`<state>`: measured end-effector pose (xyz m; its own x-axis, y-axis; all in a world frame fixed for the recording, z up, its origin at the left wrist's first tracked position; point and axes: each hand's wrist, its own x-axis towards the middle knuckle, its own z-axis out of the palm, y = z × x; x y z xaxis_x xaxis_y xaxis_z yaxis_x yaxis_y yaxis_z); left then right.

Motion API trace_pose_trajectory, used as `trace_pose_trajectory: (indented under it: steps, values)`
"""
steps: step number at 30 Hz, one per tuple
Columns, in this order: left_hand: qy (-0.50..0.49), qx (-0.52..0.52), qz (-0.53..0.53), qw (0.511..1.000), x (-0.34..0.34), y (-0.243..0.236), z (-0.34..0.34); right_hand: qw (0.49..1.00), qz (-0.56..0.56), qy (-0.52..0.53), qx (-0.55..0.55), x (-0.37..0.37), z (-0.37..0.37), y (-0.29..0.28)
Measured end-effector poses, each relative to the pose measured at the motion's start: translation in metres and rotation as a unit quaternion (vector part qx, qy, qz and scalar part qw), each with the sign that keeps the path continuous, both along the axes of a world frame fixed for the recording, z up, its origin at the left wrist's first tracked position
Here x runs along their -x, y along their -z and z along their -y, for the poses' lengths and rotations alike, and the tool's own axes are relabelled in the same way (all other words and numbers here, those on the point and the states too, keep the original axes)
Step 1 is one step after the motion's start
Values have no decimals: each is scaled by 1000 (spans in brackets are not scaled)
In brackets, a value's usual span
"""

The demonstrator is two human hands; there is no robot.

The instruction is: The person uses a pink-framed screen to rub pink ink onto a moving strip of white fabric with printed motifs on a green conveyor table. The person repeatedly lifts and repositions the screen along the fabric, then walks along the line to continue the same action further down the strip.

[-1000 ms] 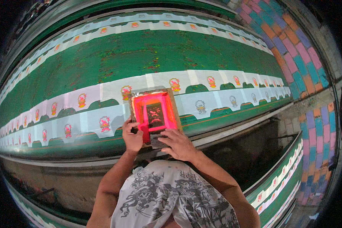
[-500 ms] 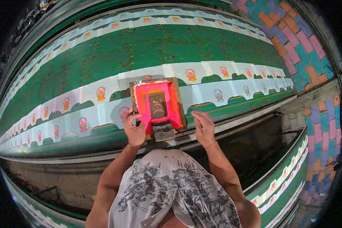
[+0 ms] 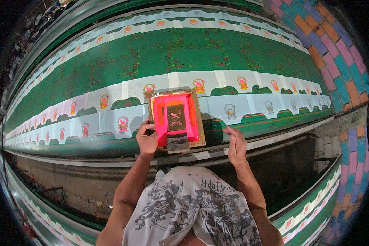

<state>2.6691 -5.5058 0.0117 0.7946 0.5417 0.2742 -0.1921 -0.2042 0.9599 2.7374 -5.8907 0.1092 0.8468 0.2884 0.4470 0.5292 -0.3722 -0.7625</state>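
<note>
Green table [image 3: 217, 53]: left hand [image 3: 146, 139] grips pink screen frame [image 3: 175, 117].

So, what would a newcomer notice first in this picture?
The glowing pink screen frame at the centre, lying on a long green table. The left hand grips the frame's near left corner; the right hand hovers open beside it. Rows of white pieces with red and yellow emblems run along the table.

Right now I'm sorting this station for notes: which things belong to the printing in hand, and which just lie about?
In use: printing frame, gripped by left hand; right hand free beside it; white cloth pieces.

Lying about: brick floor; neighbouring table.
</note>
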Motion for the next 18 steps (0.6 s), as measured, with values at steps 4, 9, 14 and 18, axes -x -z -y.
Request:
trace_pose_trajectory:
  steps: [4,9,14,18]
  values:
    - [32,51,20,998,-1,2,0,999,37,12,17,0,-17,-6]
    - [41,76,23,996,-3,5,0,995,80,-59,-5,10,-48,-14]
    - [23,59,8,998,-2,11,0,975,97,-185,79,25,-73,-22]
    - [40,70,21,997,-2,17,-4,936,103,-251,226,26,-104,-22]
